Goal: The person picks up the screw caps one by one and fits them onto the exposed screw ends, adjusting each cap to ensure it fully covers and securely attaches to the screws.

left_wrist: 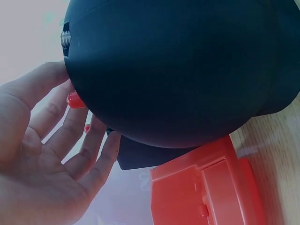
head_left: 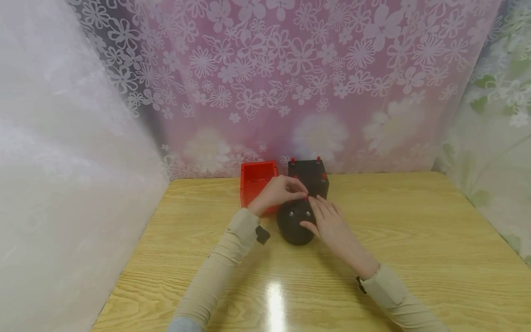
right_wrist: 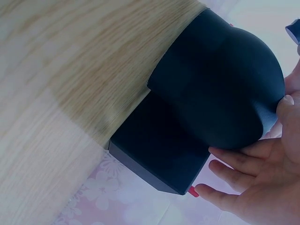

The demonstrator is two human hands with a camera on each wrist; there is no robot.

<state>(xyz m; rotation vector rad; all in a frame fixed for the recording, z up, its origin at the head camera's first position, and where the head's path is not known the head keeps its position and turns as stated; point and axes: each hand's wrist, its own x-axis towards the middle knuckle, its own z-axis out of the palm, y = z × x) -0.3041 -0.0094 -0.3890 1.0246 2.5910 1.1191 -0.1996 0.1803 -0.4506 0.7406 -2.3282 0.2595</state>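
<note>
A black rounded housing (head_left: 295, 230) stands on the table, with metal screw ends (head_left: 291, 213) showing on its top. My left hand (head_left: 282, 190) reaches over its rear and pinches a small red cap (head_left: 306, 197) there; the fingertips are partly hidden. Below those fingers, a second red cap (left_wrist: 76, 100) sticks out of the housing in the left wrist view. My right hand (head_left: 333, 230) lies along the housing's right side, its fingers extended and its thumb touching the curved surface (right_wrist: 262, 70).
Behind the housing stands a black box (head_left: 309, 170) with red caps at its corners. An open red tray (head_left: 253, 184) sits to the left, close to the left wrist. Both are on the wooden table (head_left: 199, 258), near the flowered curtain (head_left: 265, 92) at the back.
</note>
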